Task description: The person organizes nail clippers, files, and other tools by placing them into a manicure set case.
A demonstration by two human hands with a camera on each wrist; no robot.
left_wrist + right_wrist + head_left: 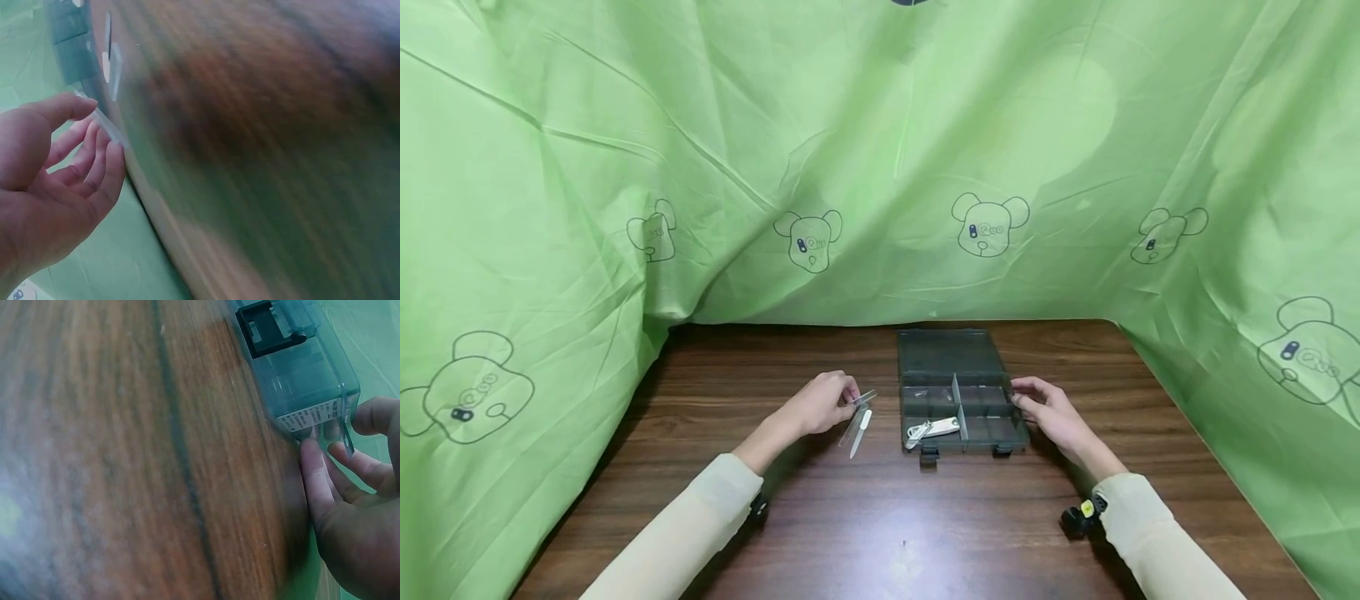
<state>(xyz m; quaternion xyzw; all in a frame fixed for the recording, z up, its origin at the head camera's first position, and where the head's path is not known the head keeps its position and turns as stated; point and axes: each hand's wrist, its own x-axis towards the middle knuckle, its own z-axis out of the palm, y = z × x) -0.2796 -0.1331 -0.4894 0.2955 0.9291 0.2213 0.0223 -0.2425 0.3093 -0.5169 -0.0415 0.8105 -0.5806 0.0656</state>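
On the table stands a smoky, see-through compartment box (957,410) with its lid (951,352) tipped back. A nail clipper (934,428) lies in its front left compartment. My right hand (1058,419) holds the box at its right side, thumb and fingers at the corner by a printed label (310,417). Left of the box, my left hand (826,402) pinches a small clear plastic strip (111,128) between thumb and fingers. Below that hand lie a nail file (860,435) with a white handle and another clear strip (116,72).
Two dark latches (928,455) hang from the front of the box. Green cloth (880,250) with bear outlines surrounds the wooden table (850,517) at the back and sides. Black cameras (1078,521) sit on the wrists.
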